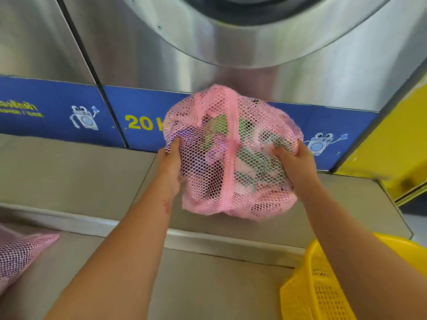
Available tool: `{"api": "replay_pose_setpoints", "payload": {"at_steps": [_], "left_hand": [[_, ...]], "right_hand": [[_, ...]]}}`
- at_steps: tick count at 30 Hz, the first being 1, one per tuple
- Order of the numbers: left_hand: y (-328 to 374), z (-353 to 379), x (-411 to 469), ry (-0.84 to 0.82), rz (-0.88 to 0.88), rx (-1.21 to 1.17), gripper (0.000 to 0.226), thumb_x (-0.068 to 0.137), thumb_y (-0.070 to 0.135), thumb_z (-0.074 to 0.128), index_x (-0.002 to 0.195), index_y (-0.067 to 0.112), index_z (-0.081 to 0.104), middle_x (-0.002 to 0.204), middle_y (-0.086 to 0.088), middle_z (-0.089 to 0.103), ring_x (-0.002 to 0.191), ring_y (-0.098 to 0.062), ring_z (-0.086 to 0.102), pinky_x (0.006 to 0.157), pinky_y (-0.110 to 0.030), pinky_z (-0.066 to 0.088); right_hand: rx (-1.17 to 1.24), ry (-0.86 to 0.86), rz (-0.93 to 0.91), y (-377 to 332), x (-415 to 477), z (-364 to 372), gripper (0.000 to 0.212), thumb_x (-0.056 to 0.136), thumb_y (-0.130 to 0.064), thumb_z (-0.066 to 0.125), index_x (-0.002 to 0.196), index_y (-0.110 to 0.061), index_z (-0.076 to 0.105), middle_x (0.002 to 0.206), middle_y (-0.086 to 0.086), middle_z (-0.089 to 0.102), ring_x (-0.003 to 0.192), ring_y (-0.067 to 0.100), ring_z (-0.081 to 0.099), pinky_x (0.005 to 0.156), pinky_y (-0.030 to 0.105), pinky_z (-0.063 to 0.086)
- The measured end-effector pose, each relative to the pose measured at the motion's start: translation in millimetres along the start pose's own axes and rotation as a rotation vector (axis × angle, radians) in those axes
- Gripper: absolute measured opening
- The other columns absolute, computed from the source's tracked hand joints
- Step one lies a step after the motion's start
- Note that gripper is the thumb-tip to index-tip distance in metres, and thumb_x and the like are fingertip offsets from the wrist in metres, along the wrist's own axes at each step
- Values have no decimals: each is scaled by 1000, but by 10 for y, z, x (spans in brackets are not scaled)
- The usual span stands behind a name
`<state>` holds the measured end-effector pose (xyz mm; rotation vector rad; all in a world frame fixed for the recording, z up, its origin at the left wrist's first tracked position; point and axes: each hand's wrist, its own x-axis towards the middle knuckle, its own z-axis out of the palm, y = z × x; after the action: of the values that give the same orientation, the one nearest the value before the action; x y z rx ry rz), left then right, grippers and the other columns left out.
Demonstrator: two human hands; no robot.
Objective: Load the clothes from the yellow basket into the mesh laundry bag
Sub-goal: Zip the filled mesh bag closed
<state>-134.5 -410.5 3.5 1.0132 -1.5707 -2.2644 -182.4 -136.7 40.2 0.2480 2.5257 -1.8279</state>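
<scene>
A pink mesh laundry bag [231,153], stuffed with green, white and dark clothes, hangs in the air in front of a steel washing machine. My left hand [169,165] grips its left side and my right hand [294,165] grips its right side, both with fingers closed into the mesh. A pink zip strip runs down the bag's middle. The yellow basket [321,292] stands at the bottom right, partly hidden by my right forearm; I cannot see what is in it.
A steel washer front with a round door rim [242,42] fills the top, above a blue band marked "20". A grey ledge [92,181] runs below. A second pink mesh bag [20,252] lies at the left edge. A yellow panel [397,146] stands right.
</scene>
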Motion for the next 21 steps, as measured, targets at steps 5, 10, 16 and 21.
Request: {"api": "replay_pose_setpoints", "payload": {"at_steps": [5,10,16,21], "left_hand": [[-585,-78,616,67,-91,506,88,84,62,50,155,19,23,154,-14,43,132,-35,51,109,-52,44],[-587,136,106,305,261,942,62,103,39,46,152,8,24,156,-25,28,140,-44,33,109,-55,33],[-680,602,-244,-45,727,1439,75,97,63,34,158,33,3,168,-8,-5,155,-33,-3,117,-69,7],[-747,896,-37,-116,737,1587,75,91,75,17,154,45,-12,167,0,-20,153,-31,-18,115,-73,0]], "right_hand": [[-537,32,100,629,361,141,84,75,-65,57,140,-16,36,137,20,49,129,37,42,105,45,37],[-579,10,-81,815,222,176,80,82,-60,57,147,-24,27,153,14,30,141,35,25,114,52,27],[-1044,26,-230,698,-9,146,75,91,-70,23,153,-33,2,164,1,-1,151,27,0,117,57,8],[-1194,-47,-402,808,84,147,77,91,-69,8,154,-27,-7,163,1,-8,150,25,-9,121,54,3]]}}
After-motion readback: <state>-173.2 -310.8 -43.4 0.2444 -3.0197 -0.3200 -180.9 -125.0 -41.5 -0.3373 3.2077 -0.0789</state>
